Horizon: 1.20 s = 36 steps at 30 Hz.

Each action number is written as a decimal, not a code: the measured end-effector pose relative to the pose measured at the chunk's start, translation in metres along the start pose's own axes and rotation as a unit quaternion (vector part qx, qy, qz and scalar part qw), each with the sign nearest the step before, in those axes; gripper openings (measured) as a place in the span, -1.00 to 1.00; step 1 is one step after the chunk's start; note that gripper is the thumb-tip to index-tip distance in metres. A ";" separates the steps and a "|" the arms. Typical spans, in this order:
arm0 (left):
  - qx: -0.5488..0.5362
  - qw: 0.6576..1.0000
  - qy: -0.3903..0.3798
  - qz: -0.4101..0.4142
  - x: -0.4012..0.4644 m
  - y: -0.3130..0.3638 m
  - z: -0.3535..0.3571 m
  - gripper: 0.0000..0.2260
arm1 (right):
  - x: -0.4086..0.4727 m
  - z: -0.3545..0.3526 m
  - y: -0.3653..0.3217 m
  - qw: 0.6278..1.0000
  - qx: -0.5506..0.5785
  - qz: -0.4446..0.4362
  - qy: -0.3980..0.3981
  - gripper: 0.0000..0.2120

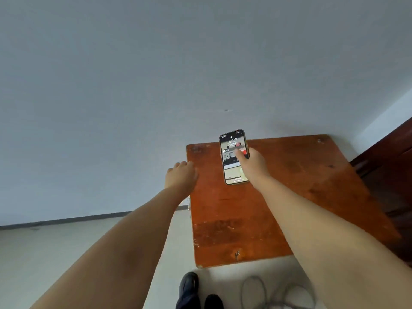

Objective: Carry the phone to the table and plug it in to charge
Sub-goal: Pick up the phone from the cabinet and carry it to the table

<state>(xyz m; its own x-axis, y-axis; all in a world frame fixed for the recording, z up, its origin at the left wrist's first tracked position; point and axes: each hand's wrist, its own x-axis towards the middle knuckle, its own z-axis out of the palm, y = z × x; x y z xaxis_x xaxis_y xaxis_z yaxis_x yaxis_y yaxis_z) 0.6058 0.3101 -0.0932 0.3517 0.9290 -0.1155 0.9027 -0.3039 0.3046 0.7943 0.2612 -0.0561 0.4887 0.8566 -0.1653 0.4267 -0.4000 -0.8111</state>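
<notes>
A phone (230, 152) with its lock screen lit is held over the far part of a worn orange-brown wooden table (278, 208). My right hand (252, 165) grips it along its right side, thumb across the screen. My left hand (181, 172) reaches forward at the table's far left edge, palm down and fingers curled; nothing shows in it. A grey cable (276, 291) lies in loops on the floor below the table's near edge. I cannot tell whether the phone touches the tabletop.
A plain pale wall stands behind the table. A dark wooden door or cabinet (388, 157) rises at the right. Pale floor with a dark skirting strip lies to the left. My dark shoes (189, 288) stand just before the table's near edge.
</notes>
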 end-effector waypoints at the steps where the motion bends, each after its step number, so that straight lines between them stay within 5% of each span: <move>1: 0.000 1.000 0.016 -0.015 -0.005 -0.011 -0.008 -0.69 | -0.002 0.009 -0.010 1.000 -0.003 -0.018 -0.006 -0.64; 8: 0.019 0.978 0.114 -0.174 -0.103 -0.116 -0.062 -0.70 | -0.061 0.117 -0.089 0.972 -0.021 -0.152 -0.179 -0.66; 17: 0.033 0.907 0.197 -0.371 -0.277 -0.221 -0.105 -0.71 | -0.198 0.247 -0.165 0.890 -0.012 -0.242 -0.386 -0.60; 28: 0.050 0.833 0.199 -0.514 -0.488 -0.347 -0.116 -0.70 | -0.413 0.395 -0.222 0.789 -0.055 -0.341 -0.508 -0.65; 36: 0.045 0.787 0.207 -0.580 -0.616 -0.447 -0.132 -0.72 | -0.550 0.492 -0.257 0.757 -0.072 -0.346 -0.549 -0.66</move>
<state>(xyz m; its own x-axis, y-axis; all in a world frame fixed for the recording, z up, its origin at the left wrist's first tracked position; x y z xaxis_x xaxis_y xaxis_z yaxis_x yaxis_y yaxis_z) -0.0476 -0.0987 -0.0336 -0.8151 0.5764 0.0574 0.5778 0.8020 0.1515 0.0416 0.0526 -0.0326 -0.7843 0.5994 -0.1599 0.4085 0.3051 -0.8602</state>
